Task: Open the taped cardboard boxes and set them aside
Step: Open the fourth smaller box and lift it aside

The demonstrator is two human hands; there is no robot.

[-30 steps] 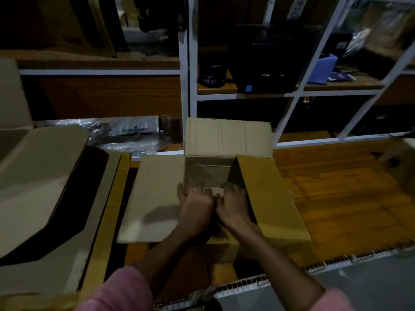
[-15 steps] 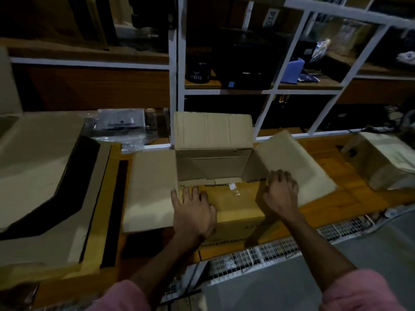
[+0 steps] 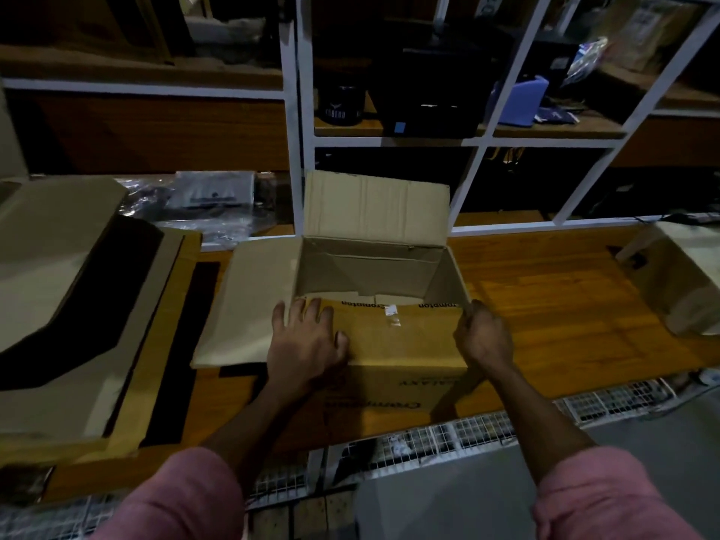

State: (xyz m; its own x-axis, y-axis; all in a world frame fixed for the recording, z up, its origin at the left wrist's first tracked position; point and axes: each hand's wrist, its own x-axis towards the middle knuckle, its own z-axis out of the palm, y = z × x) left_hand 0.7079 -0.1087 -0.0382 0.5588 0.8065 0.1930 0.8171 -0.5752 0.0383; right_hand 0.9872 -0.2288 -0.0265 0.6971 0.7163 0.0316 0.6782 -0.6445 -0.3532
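At far left an opened cardboard box [image 3: 58, 305] lies on the wooden table [image 3: 553, 325], apparently already set aside. Next, the left flap [image 3: 249, 302] of the central cardboard box [image 3: 389, 364] lies splayed flat. The left hand [image 3: 306, 344] presses spread, straight fingers on the near flap [image 3: 393, 333], likely to fold it outward and steady the box. The right hand [image 3: 485, 337] curls round the box's right near corner, gripping it. At far right another cardboard box [image 3: 678, 278] waits, tilted.
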